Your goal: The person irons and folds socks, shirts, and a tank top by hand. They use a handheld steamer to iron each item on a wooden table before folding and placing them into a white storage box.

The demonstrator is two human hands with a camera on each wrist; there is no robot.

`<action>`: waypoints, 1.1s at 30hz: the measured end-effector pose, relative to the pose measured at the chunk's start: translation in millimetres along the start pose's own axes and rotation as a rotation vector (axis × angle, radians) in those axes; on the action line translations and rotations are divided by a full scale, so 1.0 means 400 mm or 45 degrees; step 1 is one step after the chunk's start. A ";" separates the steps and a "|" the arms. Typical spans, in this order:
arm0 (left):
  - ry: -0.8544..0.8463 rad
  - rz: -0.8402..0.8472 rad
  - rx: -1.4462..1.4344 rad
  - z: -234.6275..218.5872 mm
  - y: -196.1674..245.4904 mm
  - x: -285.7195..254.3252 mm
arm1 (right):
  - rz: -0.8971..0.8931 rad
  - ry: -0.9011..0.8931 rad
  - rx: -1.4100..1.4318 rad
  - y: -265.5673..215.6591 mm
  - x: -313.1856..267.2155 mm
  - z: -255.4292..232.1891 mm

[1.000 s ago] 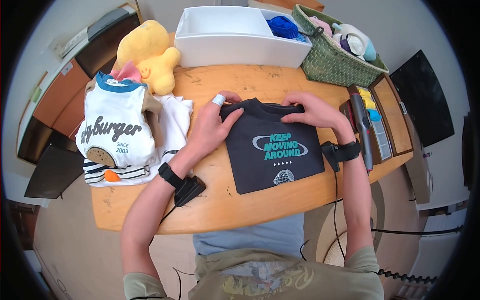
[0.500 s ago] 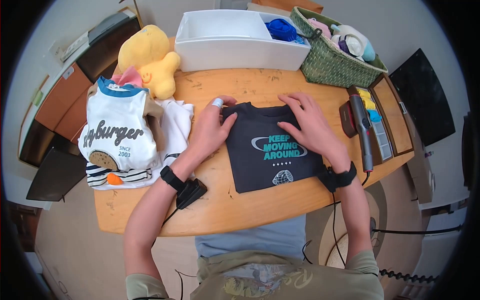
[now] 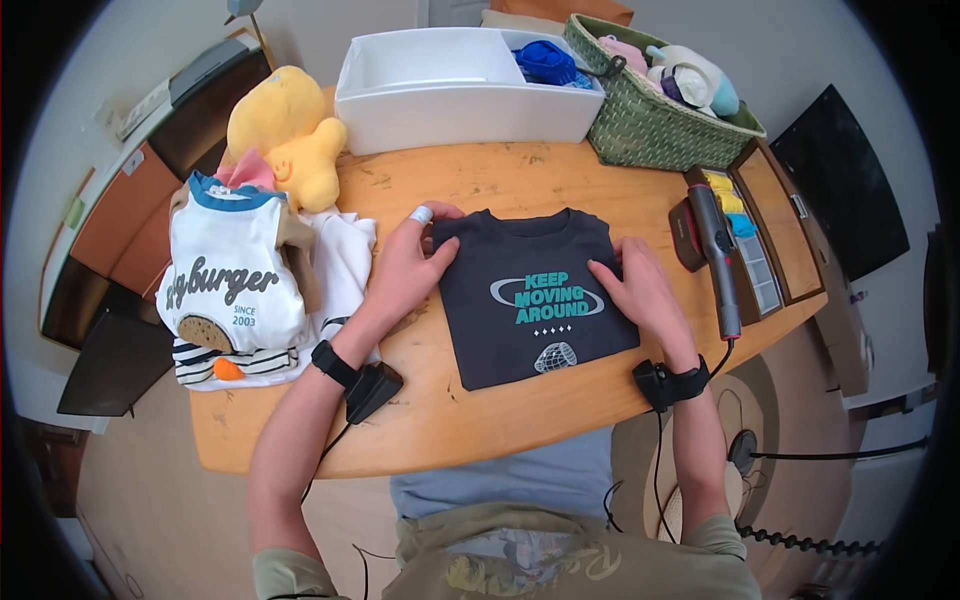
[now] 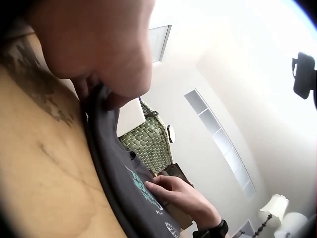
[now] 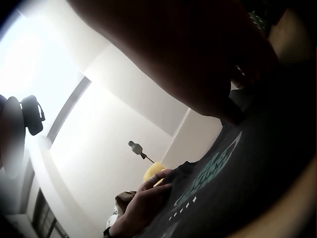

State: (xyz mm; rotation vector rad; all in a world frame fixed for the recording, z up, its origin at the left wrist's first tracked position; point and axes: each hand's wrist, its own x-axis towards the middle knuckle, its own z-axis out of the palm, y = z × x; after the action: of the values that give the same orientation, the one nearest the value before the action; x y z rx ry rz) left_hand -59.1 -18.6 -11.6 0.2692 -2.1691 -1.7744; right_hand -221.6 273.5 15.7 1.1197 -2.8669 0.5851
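Note:
A dark grey folded T-shirt (image 3: pixel 500 340) with green "KEEP MOVING AROUND" lettering lies on the wooden table, collar facing away. My left hand (image 3: pixel 408 262) pinches its upper left corner, thumb on the front and fingers behind the edge; the left wrist view shows the cloth (image 4: pixel 106 144) between them. On the opposite side, my right hand (image 3: pixel 648 292) holds the right edge, its thumb lying on the printed front. In the right wrist view that hand (image 5: pixel 213 64) is dark, with the thumb tip against the cloth.
Folded clothes (image 3: pixel 235 270) are stacked at the left, below a yellow plush toy (image 3: pixel 300 150). Along the back stand a white divided box (image 3: pixel 470 125) and a green woven basket (image 3: pixel 650 130). A hair styling tool (image 3: pixel 718 265) leans by an open wooden case (image 3: pixel 765 290) at the right.
My right hand has left the collar, lifted with spread fingers, and moved down to the shirt's right edge. My left hand stays at the upper left corner.

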 end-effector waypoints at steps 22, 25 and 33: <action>0.218 -0.070 0.485 0.013 0.040 -0.033 | 0.081 -0.068 0.582 0.038 -0.025 -0.002; 0.173 -0.044 0.383 -0.014 0.032 -0.042 | -0.046 0.039 0.486 0.015 -0.034 0.000; 0.288 0.350 0.541 -0.037 0.167 -0.022 | -0.058 0.191 0.570 -0.062 -0.015 -0.071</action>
State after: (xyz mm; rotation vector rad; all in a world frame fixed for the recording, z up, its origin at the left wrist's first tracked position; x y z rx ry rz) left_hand -41.8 -15.1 55.1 0.2413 -2.2671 -1.0751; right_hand -204.3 270.5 49.9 1.1177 -2.6428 1.2934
